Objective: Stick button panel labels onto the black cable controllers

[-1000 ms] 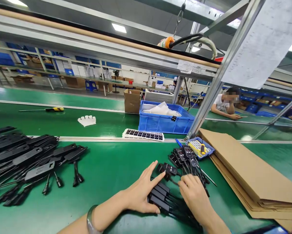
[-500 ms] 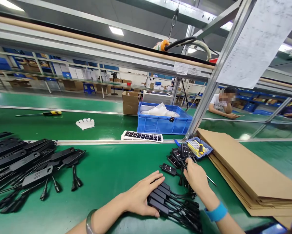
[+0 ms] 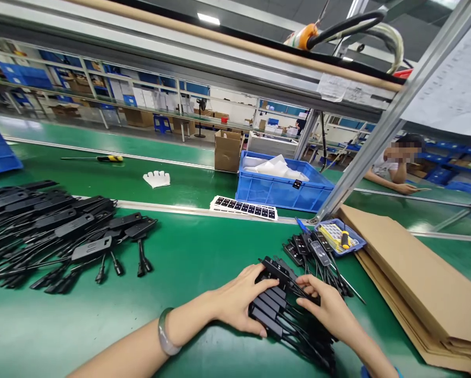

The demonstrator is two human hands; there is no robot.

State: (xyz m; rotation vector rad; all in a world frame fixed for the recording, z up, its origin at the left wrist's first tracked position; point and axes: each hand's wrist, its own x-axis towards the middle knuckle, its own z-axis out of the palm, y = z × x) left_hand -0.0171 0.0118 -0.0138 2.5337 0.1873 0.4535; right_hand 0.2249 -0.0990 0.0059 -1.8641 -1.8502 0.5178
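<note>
Black cabled control boxes lie side by side in a row on the green bench, their cables trailing right. My left hand spans this row, thumb at its near end and fingers at its far end. Another black control box with small buttons lies tilted at the far end, against my left fingers. My right hand is curled around the cables of that box, partly hiding them. Beyond it, a loose pile of similar control boxes lies with their button faces up.
On the left is a large heap of black cabled units. Behind are a white glove, a screwdriver, a label sheet and a blue crate. Cardboard sheets and a small blue tray sit right. A person sits beyond.
My right hand has come from the loose pile toward my left hand, bringing a control box to the row's far end. My left hand stays on the row. The view has shifted left.
</note>
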